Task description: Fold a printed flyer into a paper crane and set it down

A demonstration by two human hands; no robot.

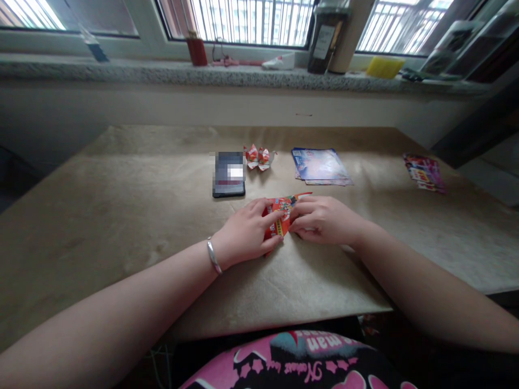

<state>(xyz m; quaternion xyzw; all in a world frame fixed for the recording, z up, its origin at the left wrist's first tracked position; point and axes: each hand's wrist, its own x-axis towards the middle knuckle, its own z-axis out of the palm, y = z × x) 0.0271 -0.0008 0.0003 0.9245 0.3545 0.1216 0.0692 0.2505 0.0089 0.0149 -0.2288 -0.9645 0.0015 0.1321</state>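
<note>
A red printed sheet of paper (277,221), folded and with colourful figures and white lettering, lies on the table in front of me. My left hand (252,231), with a silver bangle at the wrist, rests over its left side, fingers stretched out and pressing it down. At the right edge, my right hand (318,220) has its fingers curled in and pinching the paper. Its fingertips are partly hidden. Just beyond my hands stand two small folded paper figures (259,158) in red and white, beside a phone (229,174) whose screen is blurred.
Blue printed sheets (320,163) lie stacked behind my right hand. Farther right are several pink and red packets (424,173). The tan table (121,216) reaches to the wall under a granite windowsill (141,73), which holds a dark jar (326,40) and a yellow sponge (384,67).
</note>
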